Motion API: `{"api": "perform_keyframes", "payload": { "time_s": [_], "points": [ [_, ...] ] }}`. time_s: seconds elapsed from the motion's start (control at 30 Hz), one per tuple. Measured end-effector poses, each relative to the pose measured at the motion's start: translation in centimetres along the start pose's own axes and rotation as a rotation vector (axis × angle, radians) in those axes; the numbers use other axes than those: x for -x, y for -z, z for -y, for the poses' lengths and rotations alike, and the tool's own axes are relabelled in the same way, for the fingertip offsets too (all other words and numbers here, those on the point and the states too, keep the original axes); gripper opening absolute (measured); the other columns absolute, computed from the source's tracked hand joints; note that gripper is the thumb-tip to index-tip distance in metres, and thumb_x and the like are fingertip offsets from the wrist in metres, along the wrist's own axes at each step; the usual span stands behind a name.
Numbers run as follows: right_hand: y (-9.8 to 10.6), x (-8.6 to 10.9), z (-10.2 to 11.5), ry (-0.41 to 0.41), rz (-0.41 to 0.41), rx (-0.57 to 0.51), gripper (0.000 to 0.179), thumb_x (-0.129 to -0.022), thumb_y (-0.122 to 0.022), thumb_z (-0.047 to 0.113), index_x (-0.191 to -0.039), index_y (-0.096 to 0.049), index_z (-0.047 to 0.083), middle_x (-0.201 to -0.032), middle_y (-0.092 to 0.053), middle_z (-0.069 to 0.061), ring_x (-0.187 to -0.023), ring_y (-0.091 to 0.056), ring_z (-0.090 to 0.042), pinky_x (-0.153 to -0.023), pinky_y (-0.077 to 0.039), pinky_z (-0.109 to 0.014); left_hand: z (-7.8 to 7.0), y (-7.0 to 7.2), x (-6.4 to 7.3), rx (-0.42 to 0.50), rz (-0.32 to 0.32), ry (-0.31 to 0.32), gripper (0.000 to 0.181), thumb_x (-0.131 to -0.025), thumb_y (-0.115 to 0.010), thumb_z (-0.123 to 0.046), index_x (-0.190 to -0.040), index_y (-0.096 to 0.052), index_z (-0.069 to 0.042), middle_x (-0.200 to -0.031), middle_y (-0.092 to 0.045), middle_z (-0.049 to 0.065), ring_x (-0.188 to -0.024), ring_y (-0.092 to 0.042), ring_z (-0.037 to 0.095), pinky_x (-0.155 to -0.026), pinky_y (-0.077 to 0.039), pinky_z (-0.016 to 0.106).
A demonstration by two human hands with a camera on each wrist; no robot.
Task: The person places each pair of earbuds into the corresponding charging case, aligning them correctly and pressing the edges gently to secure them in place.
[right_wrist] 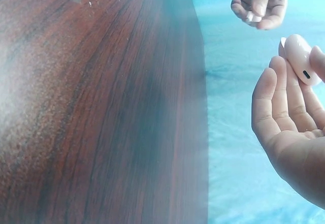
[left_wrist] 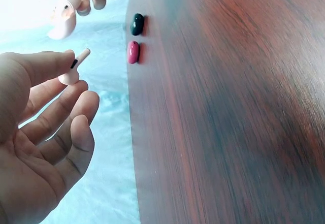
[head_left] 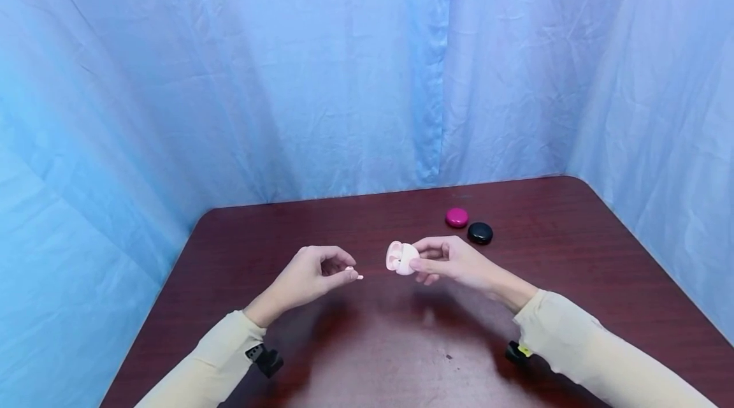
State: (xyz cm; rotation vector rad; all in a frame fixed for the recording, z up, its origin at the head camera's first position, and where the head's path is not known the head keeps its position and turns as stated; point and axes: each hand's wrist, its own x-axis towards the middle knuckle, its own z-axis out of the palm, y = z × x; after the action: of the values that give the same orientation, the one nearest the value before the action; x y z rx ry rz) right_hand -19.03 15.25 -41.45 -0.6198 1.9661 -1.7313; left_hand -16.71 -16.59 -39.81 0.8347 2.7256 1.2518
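Note:
Between thumb and fingertips my left hand (head_left: pixel 317 274) pinches a small pale pink earbud (left_wrist: pixel 73 72) with a short stem, held above the table. My right hand (head_left: pixel 453 261) grips a rounded pale pink earbud case (head_left: pixel 408 259) by its body, its lid flipped up and its inside facing left toward the earbud. A dark charging port shows on the case's underside (right_wrist: pixel 299 61) in the right wrist view. The two hands are apart, with a gap between earbud and case. Whether another earbud sits in the case, I cannot tell.
Beyond the right hand, a magenta rounded case (head_left: pixel 457 217) and a black rounded case (head_left: pixel 480 233) lie side by side on the dark reddish wooden table (head_left: pixel 367 357). Pale blue curtains (head_left: pixel 344 76) hang around the table's back and sides.

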Motion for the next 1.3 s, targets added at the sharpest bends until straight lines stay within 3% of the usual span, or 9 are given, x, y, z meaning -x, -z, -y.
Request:
{"api": "perform_keyframes", "payload": {
  "time_s": [0.27,0.53,0.83,1.13,1.3],
  "points": [
    [-0.2,-0.1,0.2,-0.005,-0.004,-0.008,0.037,-0.095,-0.074,0.018,-0.125,-0.064,-0.001,-0.106,-0.073,-0.016,-0.093,-0.069,-0.044,-0.079,-0.060,-0.045,-0.8,-0.1,-0.1,0.092,0.017,0.027,0.009,-0.090,-0.079,-0.026,-0.097,-0.075,-0.021,-0.083,-0.073,-0.012,-0.068,-0.065,0.012,-0.061,-0.052,0.027],
    [0.2,0.0,0.6,0.008,-0.024,0.029,0.036,-0.095,-0.074,0.018,-0.124,-0.064,-0.001,-0.105,-0.073,-0.016,-0.091,-0.070,-0.040,-0.080,-0.059,-0.049,-2.2,-0.5,-0.8,0.203,-0.020,0.033,0.019,-0.090,-0.080,-0.025,-0.105,-0.073,-0.015,-0.085,-0.073,-0.004,-0.072,-0.067,0.021,-0.064,-0.052,0.029],
    [0.5,0.1,1.0,0.024,-0.029,0.031,0.035,-0.096,-0.072,0.019,-0.124,-0.064,-0.001,-0.106,-0.073,-0.015,-0.089,-0.070,-0.035,-0.079,-0.060,-0.044,-4.5,-0.8,-2.7,0.190,-0.102,0.014,0.019,-0.091,-0.079,-0.025,-0.106,-0.072,-0.016,-0.084,-0.072,-0.007,-0.069,-0.065,0.014,-0.062,-0.052,0.031],
    [0.5,0.1,0.8,0.031,-0.028,0.023,0.033,-0.097,-0.071,0.018,-0.124,-0.064,0.000,-0.107,-0.073,-0.015,-0.090,-0.069,-0.038,-0.080,-0.059,-0.047,-5.2,-1.6,-3.8,0.188,-0.161,0.019,0.023,-0.088,-0.081,-0.023,-0.105,-0.071,-0.011,-0.085,-0.073,-0.006,-0.071,-0.068,0.013,-0.065,-0.056,0.032],
    [0.5,0.1,0.8,0.033,-0.028,0.020,0.033,-0.097,-0.071,0.018,-0.124,-0.064,-0.001,-0.107,-0.073,-0.016,-0.089,-0.070,-0.037,-0.079,-0.059,-0.045,-5.6,-1.9,-4.3,0.156,-0.169,-0.010,0.018,-0.088,-0.081,-0.025,-0.099,-0.073,-0.013,-0.083,-0.072,-0.008,-0.071,-0.068,0.010,-0.064,-0.056,0.029]
  ]
}}
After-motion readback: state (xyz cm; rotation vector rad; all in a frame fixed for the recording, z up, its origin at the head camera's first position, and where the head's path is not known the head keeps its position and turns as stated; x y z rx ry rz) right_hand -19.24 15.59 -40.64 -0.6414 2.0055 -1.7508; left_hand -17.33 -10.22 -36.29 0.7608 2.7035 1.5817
